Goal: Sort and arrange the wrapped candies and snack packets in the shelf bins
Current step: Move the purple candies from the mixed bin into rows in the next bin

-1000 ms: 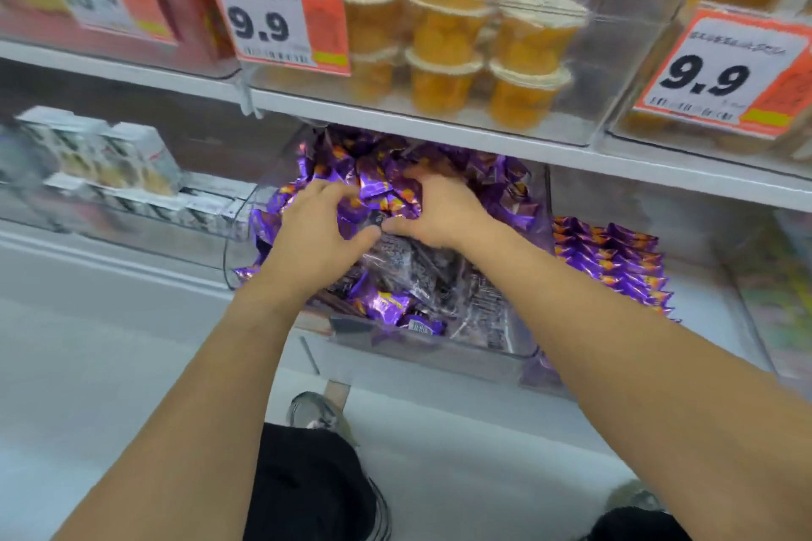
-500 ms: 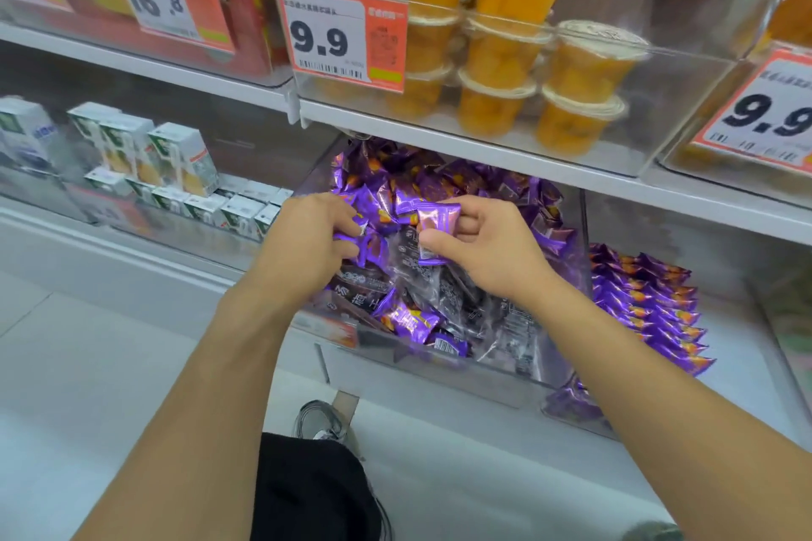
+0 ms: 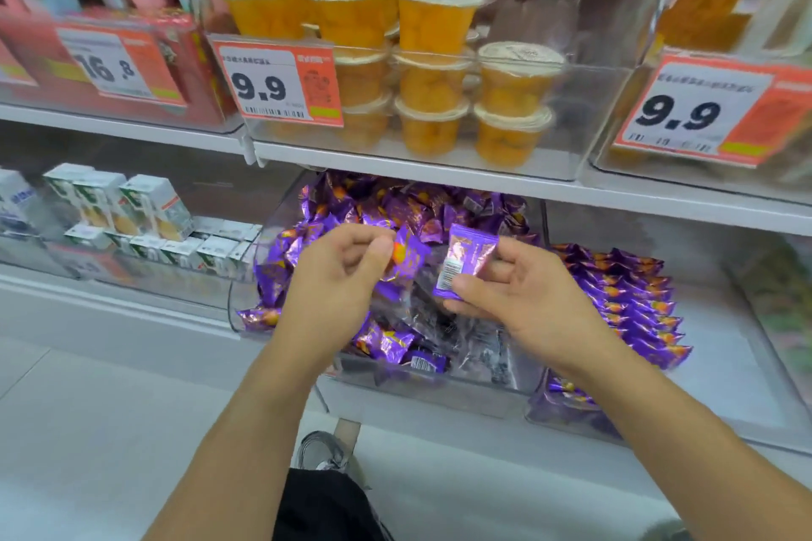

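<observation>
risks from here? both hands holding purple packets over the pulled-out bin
1. The right hand pinches its purple packet only by the lower edge; it could slip into the mixed pile.
2. The clear bin juts past the shelf edge; leaning on it may tip it.
3. The neat packet row sits close by the right forearm; a sweep could scatter it.

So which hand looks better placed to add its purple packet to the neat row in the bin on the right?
Probably the right hand. It pinches a purple packet and is nearer the neat row; the left hand, holding another packet, would have to cross over.
</observation>
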